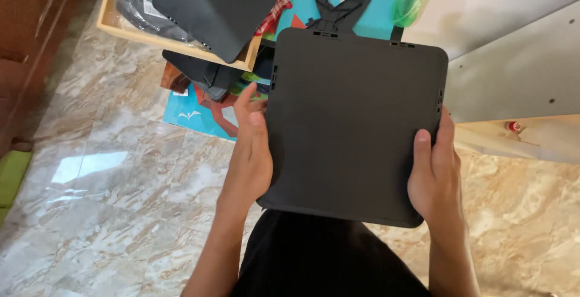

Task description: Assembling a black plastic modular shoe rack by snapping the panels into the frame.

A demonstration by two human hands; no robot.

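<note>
Both hands hold a dark grey square plastic panel (356, 128) over the marble floor (121, 176): left hand (251, 155) and right hand (432, 176), fingers clamped on its side edges.

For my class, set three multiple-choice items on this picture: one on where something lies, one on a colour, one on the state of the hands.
1. Where does the wooden tray sit?
A. upper left, above the blue printed sheet
B. on the person's lap
C. at the right edge of the view

2. What colour is the large square panel?
A. white
B. dark grey
C. red

3. How is the panel held?
A. by one hand alone
B. by neither hand, flat on the floor
C. by both hands, one at each side edge

Answers: 1 A, the tray lies at upper left, partly over the blue printed sheet. 2 B, its whole face is dark grey. 3 C, the left hand grips the left edge and the right hand the right edge, above the marble floor.
</note>
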